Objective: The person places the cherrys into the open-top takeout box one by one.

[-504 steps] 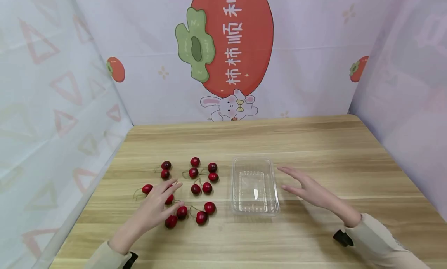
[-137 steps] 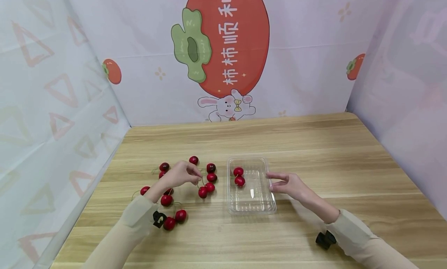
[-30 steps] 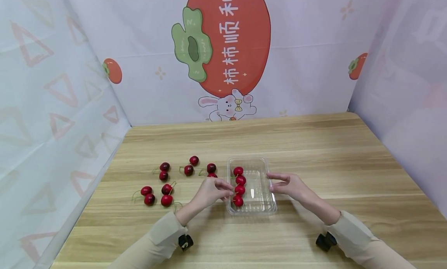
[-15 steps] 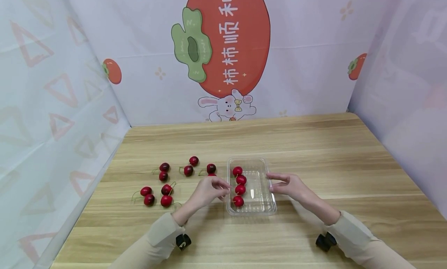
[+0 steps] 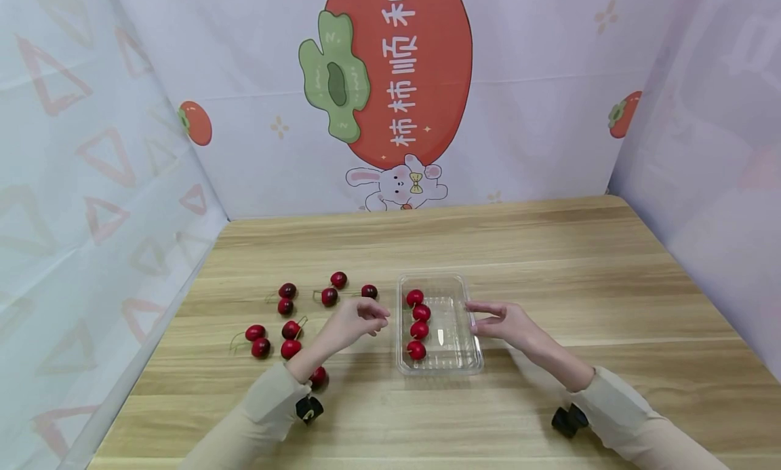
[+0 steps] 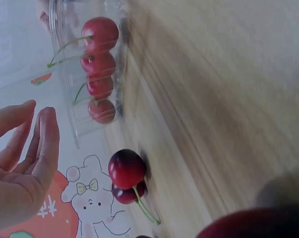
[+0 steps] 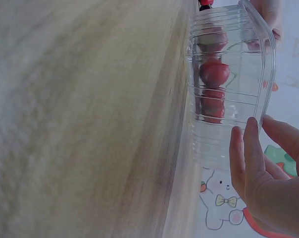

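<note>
In the head view, a clear plastic container (image 5: 460, 283) holds several red cherries (image 5: 419, 329) in a row along its left side. My left hand (image 5: 354, 321) is just left of the container, holding nothing, with a gap between thumb and fingers in the left wrist view. Part of a dark cherry (image 5: 369, 291) shows beyond it; whatever lies under the hand is hidden. My right hand (image 5: 509, 327) rests fairly straight fingers against the container's right rim, and in the right wrist view its fingertips (image 7: 252, 129) meet the rim and outer wall.
Several loose cherries (image 5: 291, 348), joined in pairs by green stems, lie on the wooden table (image 5: 537, 253) left of the container. One cherry (image 5: 317, 376) is partly covered by my left wrist. A printed cloth (image 5: 537, 144) stands behind the table, with more cloth at both sides.
Over the last second my left hand has drawn back leftward from the container's left rim. Compared with 4.6 seconds ago, two more cherries are in the container. My right hand stays at the rim.
</note>
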`<state>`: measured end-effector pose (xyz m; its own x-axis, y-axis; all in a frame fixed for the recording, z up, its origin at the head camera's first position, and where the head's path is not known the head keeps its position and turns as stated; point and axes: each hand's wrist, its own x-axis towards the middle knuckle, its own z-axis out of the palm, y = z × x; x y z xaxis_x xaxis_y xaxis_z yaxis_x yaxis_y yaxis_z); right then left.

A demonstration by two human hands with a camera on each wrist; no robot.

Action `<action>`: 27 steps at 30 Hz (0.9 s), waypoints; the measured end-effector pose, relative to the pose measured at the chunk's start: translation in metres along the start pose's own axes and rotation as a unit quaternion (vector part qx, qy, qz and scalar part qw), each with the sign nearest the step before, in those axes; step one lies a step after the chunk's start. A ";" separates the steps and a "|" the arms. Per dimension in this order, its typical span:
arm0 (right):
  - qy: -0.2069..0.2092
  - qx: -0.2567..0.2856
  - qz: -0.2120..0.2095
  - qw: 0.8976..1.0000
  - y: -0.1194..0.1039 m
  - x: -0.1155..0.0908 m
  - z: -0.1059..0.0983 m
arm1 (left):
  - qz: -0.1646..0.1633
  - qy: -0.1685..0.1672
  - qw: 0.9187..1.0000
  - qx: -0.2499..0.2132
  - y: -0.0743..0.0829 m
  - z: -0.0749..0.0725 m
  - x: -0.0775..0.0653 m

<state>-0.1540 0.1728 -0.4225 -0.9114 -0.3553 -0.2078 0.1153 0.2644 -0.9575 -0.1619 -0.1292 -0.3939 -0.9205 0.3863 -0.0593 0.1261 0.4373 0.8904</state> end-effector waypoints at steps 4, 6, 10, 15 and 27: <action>0.001 0.001 0.001 1.000 0.000 0.000 0.000 | 0.002 -0.002 1.000 0.011 -0.001 -0.008 0.003; 0.002 -0.001 0.000 1.000 0.000 0.001 0.000 | 0.004 -0.001 1.000 0.016 -0.001 -0.012 0.004; 0.003 -0.003 -0.001 1.000 0.000 0.000 0.000 | 0.000 0.003 1.000 0.027 0.002 -0.018 0.006; 0.003 -0.006 0.001 1.000 0.000 0.000 0.000 | -0.009 0.006 0.999 0.035 0.001 -0.023 0.010; 0.004 -0.015 0.000 1.000 -0.001 0.000 -0.001 | -0.005 0.010 0.995 0.096 -0.017 -0.043 0.019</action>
<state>-0.1544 0.1732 -0.4216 -0.9143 -0.3487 -0.2061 0.1031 0.2917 -0.9509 -0.1973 -0.1639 -0.3909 -0.9290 0.3657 -0.0566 0.1840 0.5892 0.7867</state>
